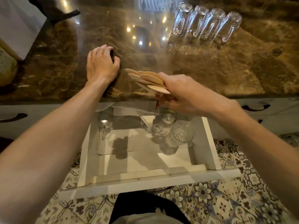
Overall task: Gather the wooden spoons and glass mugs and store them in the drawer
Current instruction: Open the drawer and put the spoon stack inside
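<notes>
My right hand [181, 92] grips a fanned bunch of pale wooden spoons [148, 80], bowls pointing left, over the counter's front edge above the open white drawer [208, 143]. My left hand [101, 63] rests on the brown marble counter with fingers curled; whether it holds anything is hidden. Several glass mugs [205, 21] stand upside down in a row at the counter's back right. Inside the drawer lie more glass mugs [179, 133] on the right and one glass [104, 122] at the left.
The marble counter [226, 70] is glossy with light reflections. A dark object [53, 8] sits at its back left, beside a white surface. Closed drawers with dark handles [255, 107] flank the open one. Folded cloth [129, 109] lies at the drawer's back. Patterned floor tiles below.
</notes>
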Demonstrator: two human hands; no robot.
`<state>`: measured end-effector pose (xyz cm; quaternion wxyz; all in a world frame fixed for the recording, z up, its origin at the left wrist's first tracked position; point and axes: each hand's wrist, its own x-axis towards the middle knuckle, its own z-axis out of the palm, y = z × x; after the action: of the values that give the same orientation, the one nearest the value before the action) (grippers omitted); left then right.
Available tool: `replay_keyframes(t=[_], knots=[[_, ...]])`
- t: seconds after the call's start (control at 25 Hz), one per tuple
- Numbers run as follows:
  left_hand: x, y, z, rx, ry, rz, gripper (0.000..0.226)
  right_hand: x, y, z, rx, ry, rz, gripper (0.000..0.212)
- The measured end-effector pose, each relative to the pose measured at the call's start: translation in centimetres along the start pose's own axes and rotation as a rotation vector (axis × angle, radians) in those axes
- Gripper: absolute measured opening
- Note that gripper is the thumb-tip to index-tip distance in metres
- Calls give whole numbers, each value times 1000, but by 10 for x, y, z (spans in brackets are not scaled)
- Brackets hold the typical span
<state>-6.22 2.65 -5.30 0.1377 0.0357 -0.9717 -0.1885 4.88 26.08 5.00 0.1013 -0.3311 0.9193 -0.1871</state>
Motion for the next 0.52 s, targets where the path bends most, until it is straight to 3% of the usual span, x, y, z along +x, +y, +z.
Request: replay_keyframes(t=[0.08, 0.24, 0.4, 0.52], knots=[[1, 0, 0, 9, 6, 0, 47, -32, -12, 23, 139, -133, 18, 33], [0, 2, -1, 9, 16, 5, 47, -82, -17, 94, 116, -436, 108, 44], [0, 2, -2, 16, 12, 11, 47, -96, 13, 128, 79, -485, 211, 38], [1, 3, 0, 10, 11, 10, 46, -88, 36, 149, -54, -658, 240, 42]])
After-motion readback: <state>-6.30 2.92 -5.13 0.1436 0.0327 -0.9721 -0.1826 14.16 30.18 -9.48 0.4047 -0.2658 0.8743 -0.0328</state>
